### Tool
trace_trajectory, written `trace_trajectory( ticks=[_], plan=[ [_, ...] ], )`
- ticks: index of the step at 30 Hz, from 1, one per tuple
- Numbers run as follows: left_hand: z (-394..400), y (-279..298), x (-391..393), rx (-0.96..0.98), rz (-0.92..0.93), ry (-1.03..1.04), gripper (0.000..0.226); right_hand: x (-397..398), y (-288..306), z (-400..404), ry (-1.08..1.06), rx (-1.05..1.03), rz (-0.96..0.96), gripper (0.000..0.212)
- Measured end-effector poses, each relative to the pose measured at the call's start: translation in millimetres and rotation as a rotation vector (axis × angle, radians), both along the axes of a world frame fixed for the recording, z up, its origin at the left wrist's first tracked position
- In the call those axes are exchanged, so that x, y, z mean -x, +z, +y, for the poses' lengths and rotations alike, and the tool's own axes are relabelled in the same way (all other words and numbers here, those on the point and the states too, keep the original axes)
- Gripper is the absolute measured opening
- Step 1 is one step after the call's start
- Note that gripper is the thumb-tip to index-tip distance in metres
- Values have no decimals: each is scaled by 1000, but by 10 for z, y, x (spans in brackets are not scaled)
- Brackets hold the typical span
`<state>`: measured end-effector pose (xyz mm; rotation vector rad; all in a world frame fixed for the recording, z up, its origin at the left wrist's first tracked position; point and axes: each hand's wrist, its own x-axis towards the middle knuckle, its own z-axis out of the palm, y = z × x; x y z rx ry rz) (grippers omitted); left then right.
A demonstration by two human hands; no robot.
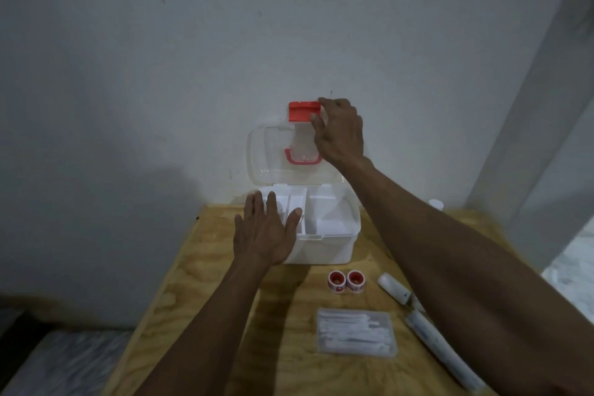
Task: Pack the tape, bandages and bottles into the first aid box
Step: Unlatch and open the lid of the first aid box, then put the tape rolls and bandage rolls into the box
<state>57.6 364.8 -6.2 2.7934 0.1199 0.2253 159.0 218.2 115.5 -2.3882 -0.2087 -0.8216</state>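
Observation:
The white first aid box [324, 247] stands at the far end of the wooden table, its clear lid [273, 151] raised upright against the wall. My right hand [339, 130] grips the lid's top edge beside the red latch [300, 111]. My left hand [266, 230] lies flat, fingers spread, on the box's front left corner over the white inner tray [324, 209]. Two red-and-white tape rolls [345, 281] sit in front of the box. A white rolled bandage [393, 288] and a long wrapped bandage [440, 346] lie under my right forearm. A white bottle cap [436, 203] peeks out behind that arm.
A clear flat case of white swabs [355, 336] lies near the front of the table [199, 267]. The wall stands right behind the box. The table's left edge drops to a patterned floor; a white door frame [527, 138] rises at the right.

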Motion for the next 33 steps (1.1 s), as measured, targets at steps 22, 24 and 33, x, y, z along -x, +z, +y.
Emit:
trace_trajectory(
  ticks=[22, 24, 33],
  plan=[
    [29, 22, 6, -57, 19, -37, 80, 1974, -990, -582, 564, 457, 817, 76],
    [29, 25, 6, -54, 22, -41, 80, 1981, -1047, -577, 571, 476, 820, 78],
    [36, 21, 19, -47, 13, -54, 79, 2051, -1130, -583, 524, 441, 748, 71]
  ],
)
